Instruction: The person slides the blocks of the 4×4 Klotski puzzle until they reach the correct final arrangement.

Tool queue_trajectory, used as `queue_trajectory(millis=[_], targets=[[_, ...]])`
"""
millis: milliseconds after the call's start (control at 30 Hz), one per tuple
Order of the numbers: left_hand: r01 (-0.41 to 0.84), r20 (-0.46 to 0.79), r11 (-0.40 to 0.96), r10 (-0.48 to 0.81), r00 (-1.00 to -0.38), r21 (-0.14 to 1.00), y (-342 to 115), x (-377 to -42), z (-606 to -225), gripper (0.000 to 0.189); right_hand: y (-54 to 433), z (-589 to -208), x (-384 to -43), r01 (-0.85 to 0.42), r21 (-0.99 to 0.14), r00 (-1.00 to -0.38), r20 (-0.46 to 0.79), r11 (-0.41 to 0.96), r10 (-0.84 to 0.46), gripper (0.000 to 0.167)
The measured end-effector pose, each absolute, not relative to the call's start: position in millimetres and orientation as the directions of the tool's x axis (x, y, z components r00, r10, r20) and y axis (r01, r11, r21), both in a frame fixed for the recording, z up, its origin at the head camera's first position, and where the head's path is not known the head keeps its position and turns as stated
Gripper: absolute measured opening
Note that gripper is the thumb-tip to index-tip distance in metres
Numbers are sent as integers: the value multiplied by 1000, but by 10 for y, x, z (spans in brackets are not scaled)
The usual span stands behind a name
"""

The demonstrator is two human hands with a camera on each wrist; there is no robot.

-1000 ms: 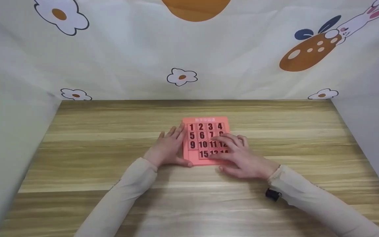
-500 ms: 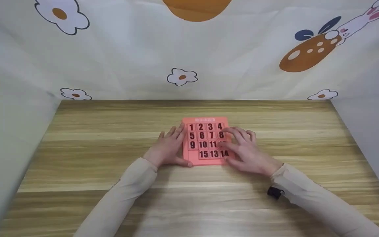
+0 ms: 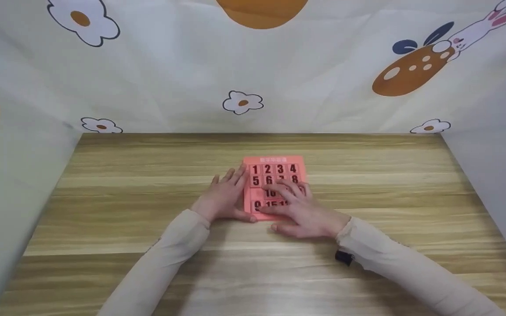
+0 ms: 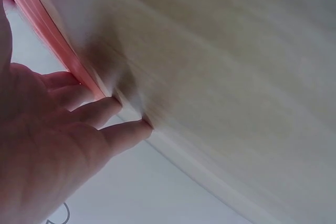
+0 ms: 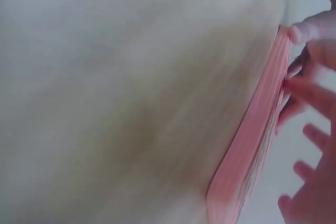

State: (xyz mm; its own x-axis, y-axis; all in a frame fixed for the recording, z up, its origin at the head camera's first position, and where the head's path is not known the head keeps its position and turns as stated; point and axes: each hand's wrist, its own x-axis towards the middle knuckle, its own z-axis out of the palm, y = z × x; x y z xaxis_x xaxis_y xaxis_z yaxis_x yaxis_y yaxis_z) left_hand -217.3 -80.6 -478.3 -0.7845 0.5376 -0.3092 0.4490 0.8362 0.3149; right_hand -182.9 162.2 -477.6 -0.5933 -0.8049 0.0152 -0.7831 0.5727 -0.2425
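A pink number sliding puzzle (image 3: 275,159) lies flat on the table, its black-numbered tiles in rows. My left hand (image 3: 224,197) rests along its left edge with fingers extended, the thumb at the near left corner. In the left wrist view, those fingertips touch the puzzle's side (image 4: 50,32) and the table. Over the lower rows reaches my right hand (image 3: 312,215), a fingertip at the 9 tile (image 3: 257,205) in the bottom left place. Just above that tile is a gap in the grid. Several tiles at the lower right are hidden under the right hand.
The wood-grain table (image 3: 147,158) extends around the puzzle on all sides. A pale cloth wall (image 3: 169,66) with printed flowers and a rabbit stands behind, and plain pale walls flank both sides. A black band (image 3: 344,257) shows at the right wrist.
My right hand first drew back to the puzzle's right side, then moved left across it. The 9 tile has slid down one place, leaving a gap above. My left hand stays put.
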Motion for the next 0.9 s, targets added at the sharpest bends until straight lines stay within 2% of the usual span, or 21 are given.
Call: queue_trajectory(millis=[100, 300, 500, 667, 800, 900], targets=[[448, -310, 838, 536, -786, 313, -811, -2166, -4783, 124, 1695, -4768, -1772, -783, -259, -591, 23, 566, -807, 49], [434, -316, 839, 531, -786, 329, -809, -2164, -4788, 125, 1848, -4781, -1807, -720, -271, -680, 93, 639, -727, 49], [427, -323, 844, 523, -789, 324, -806, -2180, -4802, 126, 1929, -4795, -1862, -687, -287, -717, 117, 668, -688, 48], [426, -322, 846, 521, -791, 321, -811, -2187, -4819, 126, 1834, -4796, -1896, -684, -292, -711, 62, 668, -701, 47], [433, -314, 842, 526, -791, 321, -808, -2180, -4813, 126, 1702, -4795, -1922, -715, -263, -672, 4, 647, -741, 50], [440, -311, 839, 532, -787, 320, -807, -2176, -4803, 125, 1663, -4782, -1938, -729, -253, -663, 31, 636, -748, 49]])
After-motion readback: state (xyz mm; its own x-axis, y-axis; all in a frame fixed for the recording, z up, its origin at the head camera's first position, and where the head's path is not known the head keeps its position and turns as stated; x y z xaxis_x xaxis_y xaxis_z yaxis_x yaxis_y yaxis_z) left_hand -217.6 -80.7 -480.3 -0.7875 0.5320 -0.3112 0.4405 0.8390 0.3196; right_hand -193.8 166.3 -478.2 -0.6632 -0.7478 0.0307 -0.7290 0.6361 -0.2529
